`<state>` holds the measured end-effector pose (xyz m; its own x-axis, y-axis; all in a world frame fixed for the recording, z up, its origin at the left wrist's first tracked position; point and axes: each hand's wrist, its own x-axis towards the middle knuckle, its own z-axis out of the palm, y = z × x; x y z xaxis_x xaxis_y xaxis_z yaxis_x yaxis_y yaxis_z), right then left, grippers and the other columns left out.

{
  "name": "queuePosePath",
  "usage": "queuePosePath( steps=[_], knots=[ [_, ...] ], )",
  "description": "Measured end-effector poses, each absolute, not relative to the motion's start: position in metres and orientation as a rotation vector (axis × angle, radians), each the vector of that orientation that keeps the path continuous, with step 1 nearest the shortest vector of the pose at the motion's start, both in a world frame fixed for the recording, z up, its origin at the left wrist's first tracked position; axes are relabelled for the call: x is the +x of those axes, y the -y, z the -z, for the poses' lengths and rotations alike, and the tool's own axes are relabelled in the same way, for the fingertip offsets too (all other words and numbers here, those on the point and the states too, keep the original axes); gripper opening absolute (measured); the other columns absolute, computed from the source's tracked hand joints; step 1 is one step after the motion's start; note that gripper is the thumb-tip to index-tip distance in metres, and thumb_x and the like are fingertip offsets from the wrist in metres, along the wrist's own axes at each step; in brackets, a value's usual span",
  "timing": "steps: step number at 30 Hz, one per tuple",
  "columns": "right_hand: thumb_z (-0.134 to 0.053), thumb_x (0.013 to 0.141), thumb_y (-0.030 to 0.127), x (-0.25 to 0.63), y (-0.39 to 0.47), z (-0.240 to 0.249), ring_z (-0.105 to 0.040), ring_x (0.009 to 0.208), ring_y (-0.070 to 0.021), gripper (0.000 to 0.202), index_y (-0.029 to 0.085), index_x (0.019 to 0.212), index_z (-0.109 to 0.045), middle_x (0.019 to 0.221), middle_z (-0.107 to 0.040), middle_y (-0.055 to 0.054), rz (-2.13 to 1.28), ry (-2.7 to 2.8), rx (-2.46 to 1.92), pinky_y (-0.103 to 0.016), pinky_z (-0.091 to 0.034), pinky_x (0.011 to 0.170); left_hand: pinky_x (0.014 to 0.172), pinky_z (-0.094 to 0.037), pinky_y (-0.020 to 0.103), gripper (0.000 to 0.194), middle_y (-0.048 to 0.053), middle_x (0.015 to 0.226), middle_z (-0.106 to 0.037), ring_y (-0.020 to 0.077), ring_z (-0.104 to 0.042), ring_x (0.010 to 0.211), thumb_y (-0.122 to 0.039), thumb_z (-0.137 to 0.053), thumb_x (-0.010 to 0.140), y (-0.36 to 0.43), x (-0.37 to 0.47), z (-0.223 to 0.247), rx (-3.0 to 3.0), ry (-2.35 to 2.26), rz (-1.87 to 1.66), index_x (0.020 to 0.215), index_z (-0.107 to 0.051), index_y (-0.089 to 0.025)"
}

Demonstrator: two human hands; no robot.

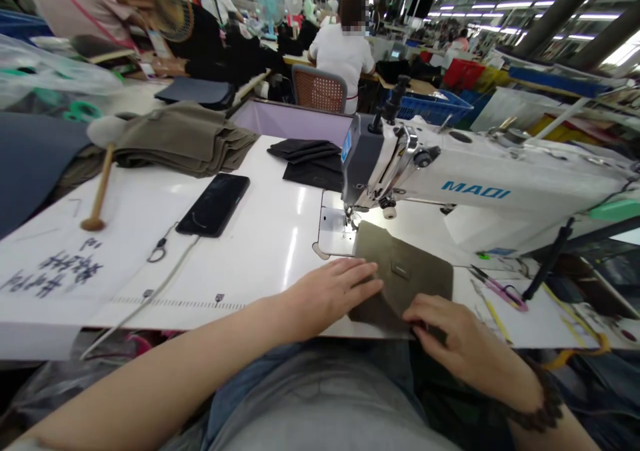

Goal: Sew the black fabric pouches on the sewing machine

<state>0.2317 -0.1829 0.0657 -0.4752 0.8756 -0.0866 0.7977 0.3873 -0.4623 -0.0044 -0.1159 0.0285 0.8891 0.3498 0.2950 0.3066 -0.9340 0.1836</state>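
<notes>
An olive fabric piece [420,264] lies on the white table, its far left corner close to the needle of the sewing machine [480,171]. A small stitched tab or slot shows near its middle. My left hand [330,291] rests flat on its left edge, fingers stretched out. At the near edge of the cloth, my right hand [455,338] pinches the olive fabric between thumb and fingers. The exact fold under the right fingertips is partly hidden. A dark beaded bracelet is on the right wrist.
Left of the machine lie a black phone [215,204] with a cable, folded black cloth [310,161], a stack of olive pieces [185,138] and a wooden-handled mallet [103,191]. Pink-handled scissors [503,291] lie at right. A person in white [343,58] sits ahead.
</notes>
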Motion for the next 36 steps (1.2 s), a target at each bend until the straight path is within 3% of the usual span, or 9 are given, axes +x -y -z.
queuePosePath(
  steps=[4, 8, 13, 20, 24, 29, 32, 34, 36],
  knots=[
    [-0.041, 0.081, 0.013, 0.217, 0.188, -0.057, -0.055, 0.074, -0.0115, 0.018, 0.018, 0.086, -0.057, 0.080, -0.059, -0.003, -0.978, 2.352, -1.296, -0.022, -0.044, 0.067, 0.094, -0.040, 0.035, 0.028, 0.011, 0.109, -0.058, 0.0183, -0.052, 0.102, -0.011, -0.043, 0.083, 0.114, -0.017, -0.016, 2.828, -0.378, -0.366, 0.110, -0.051, -0.011],
    [-0.043, 0.086, 0.031, 0.227, 0.179, -0.047, -0.057, 0.081, -0.0141, 0.022, 0.019, 0.095, -0.058, 0.086, -0.059, -0.005, -1.154, 2.202, -1.267, -0.025, -0.045, 0.072, 0.082, -0.048, 0.032, 0.029, 0.009, 0.100, -0.061, 0.0160, -0.057, 0.092, -0.009, -0.035, 0.085, 0.122, -0.058, -0.013, 2.672, -0.717, -0.445, 0.109, -0.051, -0.013],
    [-0.050, 0.060, 0.072, 0.246, 0.172, -0.027, -0.049, 0.107, -0.0261, 0.080, 0.021, 0.121, -0.046, 0.119, -0.050, -0.011, -1.437, 1.926, -1.132, -0.036, -0.041, 0.089, 0.077, -0.050, 0.027, 0.028, 0.006, 0.097, -0.063, 0.0138, -0.061, 0.086, -0.016, -0.033, 0.086, 0.139, -0.093, -0.008, 2.234, -1.212, -0.693, 0.107, -0.051, -0.017],
    [-0.048, 0.079, 0.041, 0.215, 0.152, -0.013, -0.062, 0.073, -0.0219, 0.029, 0.020, 0.088, -0.065, 0.078, -0.067, -0.004, -0.799, 1.891, -1.620, -0.030, -0.049, 0.065, 0.076, -0.049, 0.026, 0.038, 0.001, 0.093, -0.062, 0.0126, -0.059, 0.080, -0.019, -0.048, 0.080, 0.138, -0.091, -0.009, 1.886, -1.287, -0.640, 0.118, -0.043, -0.019],
    [-0.049, 0.078, 0.039, 0.197, 0.138, -0.013, -0.062, 0.071, -0.0203, 0.026, 0.018, 0.089, -0.061, 0.078, -0.067, -0.004, -0.736, 1.814, -1.661, -0.028, -0.049, 0.062, 0.079, -0.047, 0.029, 0.052, 0.002, 0.099, -0.058, 0.0131, -0.056, 0.083, -0.016, -0.058, 0.074, 0.131, -0.090, -0.009, 1.961, -1.274, -0.608, 0.121, -0.036, -0.021],
    [-0.051, 0.079, 0.037, 0.189, 0.132, -0.005, -0.064, 0.073, -0.0179, 0.052, 0.017, 0.124, -0.036, 0.080, -0.067, -0.004, -0.925, 1.598, -1.698, -0.028, -0.050, 0.066, 0.086, -0.043, 0.032, 0.055, 0.005, 0.111, -0.053, 0.0171, -0.052, 0.099, -0.019, -0.063, 0.072, 0.124, -0.092, -0.011, 2.032, -1.244, -0.582, 0.120, -0.037, -0.021],
    [-0.053, 0.078, 0.036, 0.185, 0.134, -0.003, -0.064, 0.067, -0.0164, 0.067, 0.018, 0.135, -0.021, 0.080, -0.067, -0.003, -0.838, 1.539, -1.725, -0.027, -0.051, 0.063, 0.080, -0.044, 0.029, 0.034, 0.004, 0.100, -0.056, 0.0160, -0.054, 0.090, -0.020, -0.060, 0.074, 0.119, -0.089, -0.015, 1.989, -1.272, -0.620, 0.106, -0.048, -0.018],
    [-0.052, 0.078, 0.035, 0.183, 0.134, -0.003, -0.063, 0.063, -0.0149, 0.065, 0.018, 0.134, -0.024, 0.080, -0.066, -0.003, -0.695, 1.619, -1.743, -0.025, -0.051, 0.060, 0.074, -0.044, 0.027, 0.010, 0.002, 0.088, -0.057, 0.0137, -0.055, 0.081, -0.019, -0.051, 0.080, 0.115, -0.086, -0.018, 1.927, -1.327, -0.698, 0.090, -0.054, -0.016],
    [-0.050, 0.080, 0.034, 0.181, 0.134, -0.004, -0.061, 0.058, -0.0131, 0.052, 0.018, 0.127, -0.036, 0.079, -0.065, -0.003, -0.540, 1.749, -1.750, -0.024, -0.049, 0.057, 0.070, -0.043, 0.025, 0.013, 0.002, 0.082, -0.056, 0.0121, -0.054, 0.076, -0.018, -0.043, 0.084, 0.111, -0.084, -0.020, 1.861, -1.370, -0.757, 0.083, -0.056, -0.016]
  ],
)
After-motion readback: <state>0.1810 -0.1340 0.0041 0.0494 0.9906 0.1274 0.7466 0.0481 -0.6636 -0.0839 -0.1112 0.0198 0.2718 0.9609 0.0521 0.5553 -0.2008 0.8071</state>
